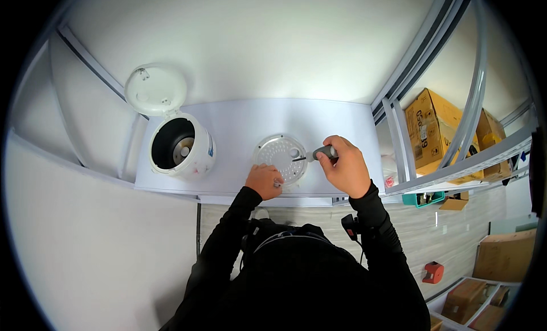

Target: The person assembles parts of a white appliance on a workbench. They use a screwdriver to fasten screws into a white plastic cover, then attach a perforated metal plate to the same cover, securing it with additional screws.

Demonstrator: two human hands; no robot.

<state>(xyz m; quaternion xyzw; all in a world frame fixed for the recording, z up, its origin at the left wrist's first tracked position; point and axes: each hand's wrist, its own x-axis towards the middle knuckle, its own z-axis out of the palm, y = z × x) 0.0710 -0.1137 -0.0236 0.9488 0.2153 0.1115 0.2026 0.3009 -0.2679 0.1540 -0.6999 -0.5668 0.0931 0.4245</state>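
Note:
A round, pale perforated disc (282, 154), like a rice cooker's inner lid, lies on the white table in front of me. My left hand (264, 181) is closed at its near left rim, fingers curled, the fingertips partly hidden. My right hand (346, 164) grips a screwdriver (323, 154) by its grey handle, at the disc's right side. Its dark shaft points left over the disc; whether the tip touches cannot be made out. To the left stands a white rice cooker (196, 148) with a dark inside, its lid (155, 90) swung up and back.
The white table (239, 117) meets a pale wall at the back. Grey frame posts (393, 137) rise at its right end. Beyond them are cardboard boxes (436, 129) and a teal bin (424, 200). A red object (433, 272) sits on the floor at the lower right.

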